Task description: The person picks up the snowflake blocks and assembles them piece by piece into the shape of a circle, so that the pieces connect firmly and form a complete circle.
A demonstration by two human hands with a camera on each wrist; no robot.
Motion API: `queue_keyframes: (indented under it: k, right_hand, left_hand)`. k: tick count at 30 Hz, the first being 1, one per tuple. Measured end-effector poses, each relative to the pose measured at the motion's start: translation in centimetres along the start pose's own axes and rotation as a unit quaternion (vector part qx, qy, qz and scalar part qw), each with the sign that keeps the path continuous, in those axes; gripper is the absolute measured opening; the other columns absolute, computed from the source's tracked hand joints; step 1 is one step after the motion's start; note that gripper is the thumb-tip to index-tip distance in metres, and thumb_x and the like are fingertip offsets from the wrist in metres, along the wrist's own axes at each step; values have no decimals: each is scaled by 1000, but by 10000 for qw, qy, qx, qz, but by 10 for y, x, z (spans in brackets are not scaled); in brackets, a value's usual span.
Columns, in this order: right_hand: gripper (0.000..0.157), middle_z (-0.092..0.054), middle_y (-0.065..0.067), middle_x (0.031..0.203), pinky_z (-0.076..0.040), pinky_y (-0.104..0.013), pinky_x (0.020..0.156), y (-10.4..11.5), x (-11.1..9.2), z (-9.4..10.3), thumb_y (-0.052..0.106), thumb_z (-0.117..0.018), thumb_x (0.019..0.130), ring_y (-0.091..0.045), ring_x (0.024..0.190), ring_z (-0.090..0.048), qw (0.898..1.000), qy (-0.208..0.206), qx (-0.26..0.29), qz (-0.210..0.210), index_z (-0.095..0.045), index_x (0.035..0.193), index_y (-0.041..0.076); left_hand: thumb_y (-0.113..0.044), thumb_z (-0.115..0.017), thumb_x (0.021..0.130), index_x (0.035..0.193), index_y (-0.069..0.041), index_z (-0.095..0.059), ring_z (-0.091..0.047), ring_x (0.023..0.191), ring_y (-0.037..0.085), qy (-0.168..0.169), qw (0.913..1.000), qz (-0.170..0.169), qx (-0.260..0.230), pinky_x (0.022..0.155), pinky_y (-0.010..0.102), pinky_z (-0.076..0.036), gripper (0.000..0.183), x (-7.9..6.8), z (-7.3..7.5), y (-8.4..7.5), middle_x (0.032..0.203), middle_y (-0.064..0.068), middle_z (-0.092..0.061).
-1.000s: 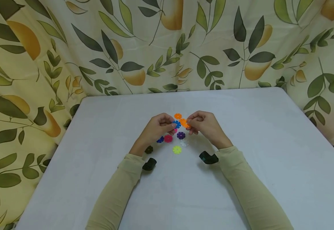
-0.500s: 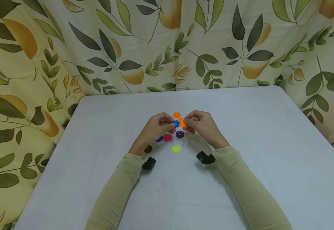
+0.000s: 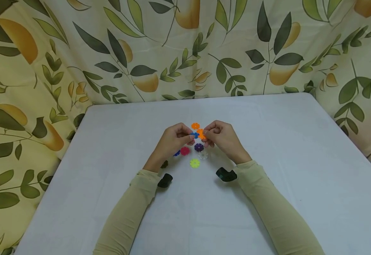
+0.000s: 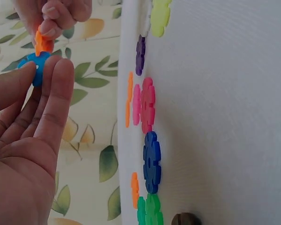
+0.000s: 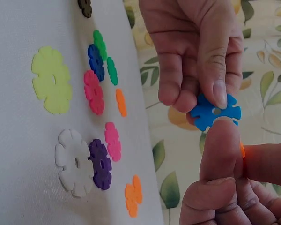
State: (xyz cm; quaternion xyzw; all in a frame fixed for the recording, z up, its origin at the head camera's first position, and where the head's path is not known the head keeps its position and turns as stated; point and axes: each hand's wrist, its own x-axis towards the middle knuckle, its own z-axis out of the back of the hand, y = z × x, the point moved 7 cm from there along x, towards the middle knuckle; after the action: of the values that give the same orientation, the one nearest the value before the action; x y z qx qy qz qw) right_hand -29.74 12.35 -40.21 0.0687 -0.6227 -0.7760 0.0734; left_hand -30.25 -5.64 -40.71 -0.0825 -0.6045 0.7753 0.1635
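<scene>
My left hand [image 3: 175,141] pinches a blue flower-shaped notched disc [image 5: 205,115] between thumb and fingers. Facing it, my right hand [image 3: 225,140] grips an orange notched disc [image 4: 43,44] by its edge. The two discs meet edge to edge above the table; whether their notches are locked together I cannot tell. In the right wrist view, fingers cover most of the orange disc. Beneath the hands lie loose discs of the same kind: yellow-green [image 5: 51,79], white [image 5: 74,163], purple [image 5: 100,164], red [image 5: 93,92] and dark blue [image 4: 152,162].
Green [image 4: 153,210], pink [image 5: 113,141], orange [image 5: 133,196] and dark brown [image 4: 186,219] discs also lie on the white-covered table [image 3: 287,198]. Black wrist cameras [image 3: 226,174] sit beside both cuffs. A leaf-patterned curtain [image 3: 172,42] hangs behind the table and along its left side.
My right hand has shifted slightly left, bringing the orange disc closer against the blue one. The left hand keeps its pinch nearly in place. The head view has moved a little.
</scene>
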Motion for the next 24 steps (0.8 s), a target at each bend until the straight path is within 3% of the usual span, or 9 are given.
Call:
queue_keyframes:
  k: [4,9,18,24]
  right_hand:
    - [18,-75,-17,91,-57,-27,67,1,-1,-1,8,-63,106,-21,69,-69,9999,-74,123,52,-62,114,-9]
    - [18,-74,-18,92,-56,-26,67,2,-1,-3,7,-62,106,-18,68,-69,9993,-177,315,60,-62,114,-9]
    - [14,-74,-15,86,-55,-26,64,5,-4,-6,4,-63,105,-18,65,-69,9974,-380,602,92,-61,111,-9]
    - [14,-73,-12,81,-54,-24,61,10,-5,-8,3,-64,105,-17,62,-68,9970,-505,548,207,-62,110,-9]
  left_hand:
    - [-4,-72,103,106,-1,-67,-74,92,35,-93,9995,-249,168,87,50,-62,7,-1,0,-2,98,14,-75]
    - [-3,-72,103,106,0,-68,-74,88,29,-232,9970,-626,389,83,52,-63,7,-3,0,-8,97,12,-75]
    - [3,-71,102,105,7,-67,-72,82,22,-594,9871,-1252,802,79,28,-62,6,-5,-4,-17,97,15,-73]
    - [7,-71,100,101,7,-68,-71,78,23,-787,9774,-1682,1011,76,28,-62,4,-7,-5,-22,94,17,-74]
